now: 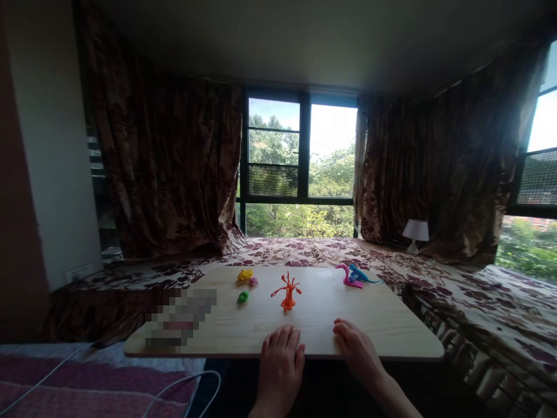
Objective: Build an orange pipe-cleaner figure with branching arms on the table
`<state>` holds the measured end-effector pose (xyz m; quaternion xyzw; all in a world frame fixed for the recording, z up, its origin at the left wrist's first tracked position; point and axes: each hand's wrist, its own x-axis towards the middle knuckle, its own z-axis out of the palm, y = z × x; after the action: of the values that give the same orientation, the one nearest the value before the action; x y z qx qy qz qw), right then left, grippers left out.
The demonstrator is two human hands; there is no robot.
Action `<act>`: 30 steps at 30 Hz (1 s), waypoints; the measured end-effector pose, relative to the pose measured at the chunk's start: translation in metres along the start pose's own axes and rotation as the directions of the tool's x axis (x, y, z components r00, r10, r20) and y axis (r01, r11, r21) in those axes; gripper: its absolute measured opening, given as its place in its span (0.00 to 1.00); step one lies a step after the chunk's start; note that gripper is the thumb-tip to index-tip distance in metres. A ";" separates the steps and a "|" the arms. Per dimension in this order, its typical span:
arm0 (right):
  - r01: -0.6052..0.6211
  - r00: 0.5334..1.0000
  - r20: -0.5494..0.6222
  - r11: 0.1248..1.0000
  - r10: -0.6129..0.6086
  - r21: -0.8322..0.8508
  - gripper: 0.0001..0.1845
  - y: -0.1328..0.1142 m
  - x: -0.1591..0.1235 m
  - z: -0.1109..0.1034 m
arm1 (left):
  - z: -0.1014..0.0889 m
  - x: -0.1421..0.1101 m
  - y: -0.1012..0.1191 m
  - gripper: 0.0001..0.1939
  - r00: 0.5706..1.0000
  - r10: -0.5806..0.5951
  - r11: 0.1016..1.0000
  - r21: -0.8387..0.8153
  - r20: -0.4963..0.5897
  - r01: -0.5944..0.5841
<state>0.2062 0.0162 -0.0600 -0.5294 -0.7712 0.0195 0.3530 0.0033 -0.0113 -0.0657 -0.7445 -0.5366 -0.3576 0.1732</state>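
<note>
My left hand (282,355) lies palm down over the table's near edge, its fingers stretched out flat. To its right my right hand (354,345) rests on its side at the same edge, fingers loosely bent, with nothing visible in them. Beyond the left hand, and apart from it, an orange branching figure like a small tree (288,297) stands upright on the wooden table (361,305). Farther back on the right are a pink long-necked figure (351,280) and a blue long-tailed figure (362,274), close together.
Left of the tree lie a yellow lump (244,274), a small pink lump (253,281) and a green lump (242,297). A blurred patch (183,319) covers the table's left side. A white lamp (415,233) stands behind on the patterned cloth (304,249). A white cable (213,377) hangs lower left.
</note>
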 end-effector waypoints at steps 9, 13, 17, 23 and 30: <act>-0.158 0.970 0.139 0.950 0.201 -0.269 0.21 0.013 0.061 0.016 | 0.001 -0.001 -0.002 0.15 1.000 0.025 1.000 0.015 0.001 -0.025; -0.156 0.962 0.174 0.945 0.212 -0.289 0.25 0.028 0.041 0.013 | 0.002 -0.001 -0.002 0.15 1.000 0.019 1.000 0.013 -0.002 -0.019; 0.042 0.979 0.201 0.970 0.008 -0.241 0.24 0.010 0.009 0.024 | 0.001 -0.001 0.000 0.15 1.000 0.006 1.000 0.015 0.008 -0.006; -0.029 0.972 0.219 0.967 0.087 -0.255 0.24 -0.022 0.052 0.042 | 0.000 -0.001 -0.002 0.17 0.998 0.047 0.998 0.034 0.048 -0.048; -0.224 0.941 0.164 0.908 0.296 -0.355 0.25 0.021 0.063 0.021 | 0.000 -0.002 -0.001 0.16 1.000 0.012 1.000 0.024 0.006 -0.013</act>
<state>0.1992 0.0848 -0.0514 -0.6744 -0.7190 -0.0064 0.1680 0.0020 -0.0127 -0.0673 -0.7467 -0.5367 -0.3476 0.1830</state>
